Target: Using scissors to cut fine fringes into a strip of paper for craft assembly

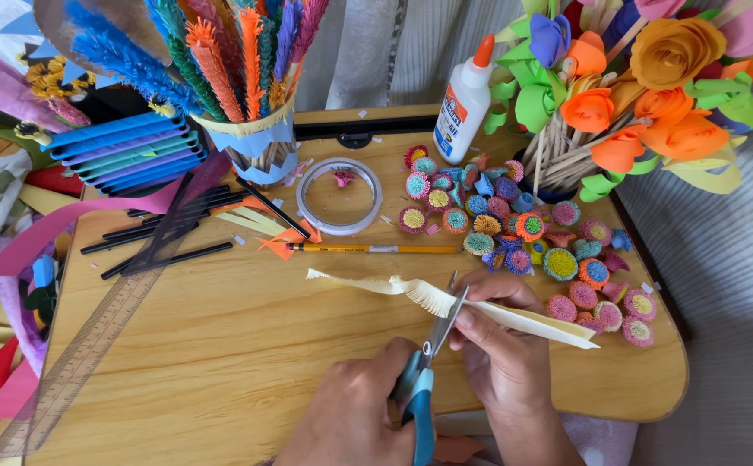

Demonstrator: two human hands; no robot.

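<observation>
Over the wooden desk [221, 345], near its front edge: left hand [355, 418] closed around the blue-handled scissors [424, 380], blades parted at the cream paper strip [480, 309]. Left end of the strip already fringed and curling, hanging free above the desk. Right hand [502, 345] pinches the uncut stretch, fingers just beside the blades. Best to keep cuts close, parallel, stopping short of the far edge; feed the strip leftward evenly. Pencil [372, 248] and heap of rolled fringed flowers [515, 229] lie beyond, apart.
</observation>
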